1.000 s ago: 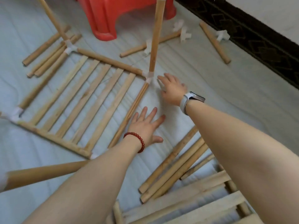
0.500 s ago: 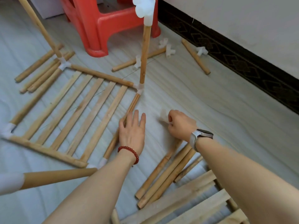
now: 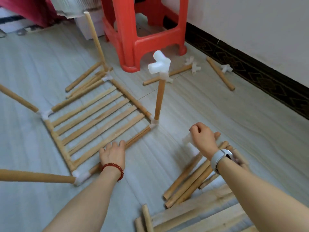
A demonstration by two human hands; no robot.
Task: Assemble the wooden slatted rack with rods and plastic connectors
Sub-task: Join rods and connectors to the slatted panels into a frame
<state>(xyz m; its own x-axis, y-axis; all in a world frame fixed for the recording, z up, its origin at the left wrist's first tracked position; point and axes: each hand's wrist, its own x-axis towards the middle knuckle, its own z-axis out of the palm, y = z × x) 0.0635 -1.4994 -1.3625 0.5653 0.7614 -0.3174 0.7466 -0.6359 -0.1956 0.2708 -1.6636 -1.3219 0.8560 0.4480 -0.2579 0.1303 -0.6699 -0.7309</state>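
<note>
The rack [image 3: 98, 124] lies flat on the floor [image 3: 217, 118], left of centre: a slatted panel framed by rods joined at four corners with white connectors. An upright rod rises from each corner; the near-right upright [image 3: 158, 99] carries a white connector [image 3: 159, 65] on top. The left hand [image 3: 113, 154], with a red bead bracelet [image 3: 113, 168] at the wrist, rests on the rack's near rod [image 3: 137, 137], fingers curled over it. The right hand [image 3: 203, 138], a watch [image 3: 220, 158] on its wrist, is raised above the floor, fingers closed around a translucent white part [image 3: 187, 139], blurred. Loose rods [image 3: 192, 178] lie beneath that wrist; slat panels [image 3: 209, 215] sit at the near edge. A red stool [image 3: 143, 30] stands beyond, with further rods and connectors beside the skirting [image 3: 250, 67].
</note>
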